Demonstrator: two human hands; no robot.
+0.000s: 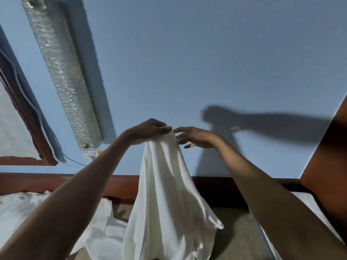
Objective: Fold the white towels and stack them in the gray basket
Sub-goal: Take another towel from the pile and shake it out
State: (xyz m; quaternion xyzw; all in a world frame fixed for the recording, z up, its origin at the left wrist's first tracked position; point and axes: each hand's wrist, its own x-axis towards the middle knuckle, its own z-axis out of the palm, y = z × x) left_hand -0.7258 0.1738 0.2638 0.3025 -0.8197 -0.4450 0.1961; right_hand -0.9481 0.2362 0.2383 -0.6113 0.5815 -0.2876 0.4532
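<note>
- Towel pile (28, 209) is lying crumpled at the lower left, white cloth, loose and unfolded, not sitting in any container.
- Pale rim-like edge (266, 239) is showing at the lower right beside the right forearm; cannot tell what it belongs to.
- Tan surface (234, 231) is carrying the pile; cannot tell whether it is a bed or a tabletop.
- Brown wooden rail (120, 184) is running along the far edge of it, against the blue wall (206, 53).
- Silver foil duct (62, 72) is slanting down the wall at the left, next to a brown window frame (24, 109) with a white cable (28, 102) along it.
- Arm shadow (262, 126) is falling on the wall at the right; a brown panel (328, 156) is filling the right edge.
- White towel (165, 184) is hanging in mid-frame, raised above the surface, bunched at the top and flaring out below in long folds.
- Left hand (150, 131) is pinching the towel's top, grip closed on the cloth.
- Right hand (195, 137) is hovering just beside the same top edge, fingers straight and spread, holding nothing; cannot tell whether the fingertips are touching the cloth.
</note>
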